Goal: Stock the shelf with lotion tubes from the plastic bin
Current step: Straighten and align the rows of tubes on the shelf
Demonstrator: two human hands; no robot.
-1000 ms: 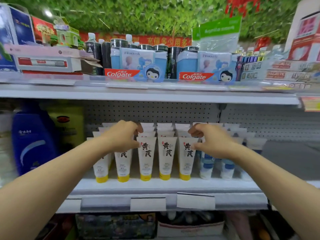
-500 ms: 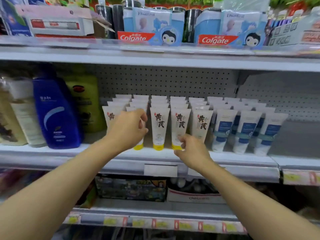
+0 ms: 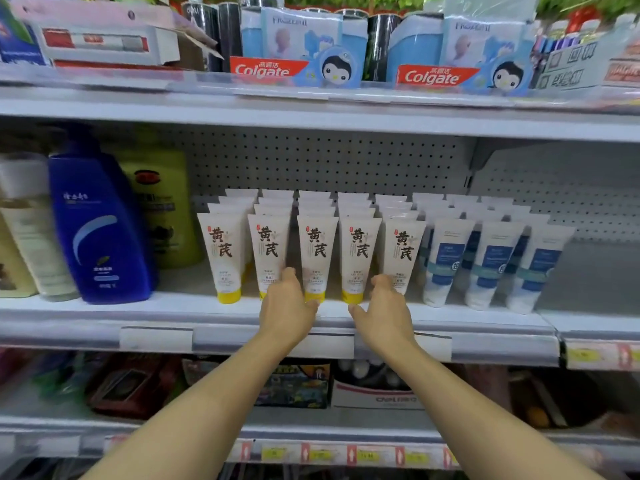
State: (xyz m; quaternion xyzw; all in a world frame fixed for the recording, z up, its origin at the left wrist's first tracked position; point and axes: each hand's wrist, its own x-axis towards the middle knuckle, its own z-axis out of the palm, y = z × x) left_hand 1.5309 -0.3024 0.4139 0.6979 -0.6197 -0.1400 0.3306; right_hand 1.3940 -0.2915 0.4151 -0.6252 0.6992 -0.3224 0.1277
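Stocking, final facing of the front row, by the look of it. Left hand sits low at the shelf lip, fingers loosely curled against the foot of the second yellow-capped lotion tube; whether it actually grips that tube cannot be told, since the fingertips are hidden behind the hand. Right hand lies just beside it, thumb spread, fingers relaxed near the base of the fifth tube, holding nothing that shows. Lotion tubes: cream-white, cap-down on yellow caps, dark brush-style characters on the face, five columns across and several deep, standing upright and fairly even on the middle shelf, between a blue pump bottle and a block of white-and-blue tubes. The plastic bin is not in view. Next move, as a judgement: nudge the fronts flush to the edge, gently, as cap-standing tubes topple in rows, then go back to the bin for more.
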